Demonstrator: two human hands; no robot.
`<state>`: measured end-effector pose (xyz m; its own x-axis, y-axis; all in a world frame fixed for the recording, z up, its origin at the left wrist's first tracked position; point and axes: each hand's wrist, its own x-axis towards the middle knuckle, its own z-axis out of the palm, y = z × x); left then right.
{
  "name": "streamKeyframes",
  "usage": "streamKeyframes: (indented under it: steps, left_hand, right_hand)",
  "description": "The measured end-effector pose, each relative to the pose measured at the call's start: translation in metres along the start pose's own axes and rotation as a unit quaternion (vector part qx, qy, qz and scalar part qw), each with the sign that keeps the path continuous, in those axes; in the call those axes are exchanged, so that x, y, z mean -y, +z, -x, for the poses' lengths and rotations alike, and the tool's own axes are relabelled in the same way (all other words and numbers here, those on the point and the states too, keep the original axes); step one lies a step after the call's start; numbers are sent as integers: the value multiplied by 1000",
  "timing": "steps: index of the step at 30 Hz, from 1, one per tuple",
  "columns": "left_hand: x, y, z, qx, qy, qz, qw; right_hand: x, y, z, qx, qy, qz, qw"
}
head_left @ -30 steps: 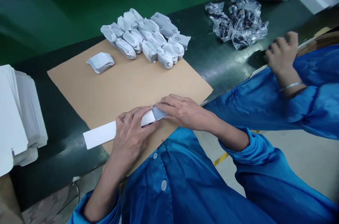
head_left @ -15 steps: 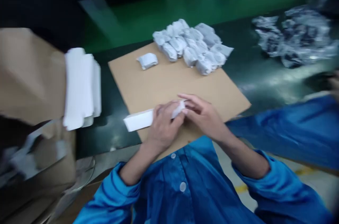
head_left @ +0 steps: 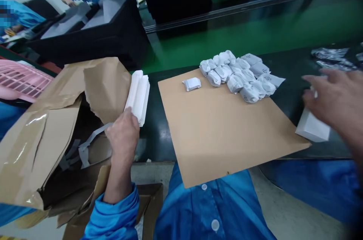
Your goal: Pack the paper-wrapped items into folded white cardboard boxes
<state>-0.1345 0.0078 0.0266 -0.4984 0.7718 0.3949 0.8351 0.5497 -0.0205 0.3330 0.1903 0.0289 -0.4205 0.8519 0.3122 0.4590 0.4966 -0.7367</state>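
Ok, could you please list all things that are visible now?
Wrapped packets: over ten, pale grey, clustered at the sheet's far edge
Lone packet: one, pale grey, left of the cluster
Cardboard sheet: one, brown, on the bench
Bench: one, dark, under the sheet
White box: one, white, at the sheet's right corner
Plastic wrap: uncountable, clear, right end
White cartons: uncountable, white, left of the sheet
Cardboard box: one, brown, open, left
Pink basket: one, pink, left edge
Black bin: one, black, behind the cardboard box
Other people: at least three, in blue, upper left
Left hand: one, bare, at the white cartons
Right hand: one, blurred, over the white box
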Motion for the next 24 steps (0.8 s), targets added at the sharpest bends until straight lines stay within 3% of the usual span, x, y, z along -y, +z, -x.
streamKeyframes:
  steps: [2, 3, 5, 6, 8, 9, 10, 12, 13, 15, 17, 19, 21, 24]
  left_hand:
    - [-11, -4, 14, -118, -25, 42, 992]
    - [-22, -6, 25, -170, 4, 80, 982]
    - [-49, -11, 54, -228, 135, 171, 949]
    - [-63, -14, 70, -195, 243, 231, 922]
    - [-84, -24, 96, -134, 344, 281, 886]
    - [-89, -30, 103, -112, 374, 311, 867]
    - [-89, -37, 105, -115, 348, 355, 860]
    - [-82, -49, 94, -150, 209, 462, 849]
    - [-76, -52, 85, -129, 133, 512, 839]
    - [-67, -51, 64, 42, 67, 549, 832]
    - [-65, -41, 51, 192, 41, 537, 821]
    - [-69, -29, 48, 222, -4, 553, 803]
    - [-73, -21, 50, 239, -36, 599, 763]
    - [-73, -22, 48, 369, 1, 622, 691]
  right_hand:
    - [52, 58, 10, -58, 55, -6, 997]
    - [79, 89, 14, -9, 81, -69, 994]
    - [124, 146, 16, 101, 104, -277, 950]
    - [137, 167, 13, 109, 116, -346, 925]
    - [144, 186, 4, 87, 137, -396, 904]
    - [140, 184, -1, 99, 132, -393, 904]
    - [132, 175, -4, 139, 115, -376, 909]
    - [118, 145, -6, 278, 49, -310, 908]
    - [114, 128, -5, 350, 12, -264, 899]
    - [114, 103, 0, 433, -43, -154, 887]
    - [121, 95, 12, 389, -78, -12, 918]
    - [130, 100, 28, 273, -122, 151, 942]
    - [134, 109, 42, 178, -184, 271, 928]
    - [131, 115, 52, 149, -269, 298, 903]
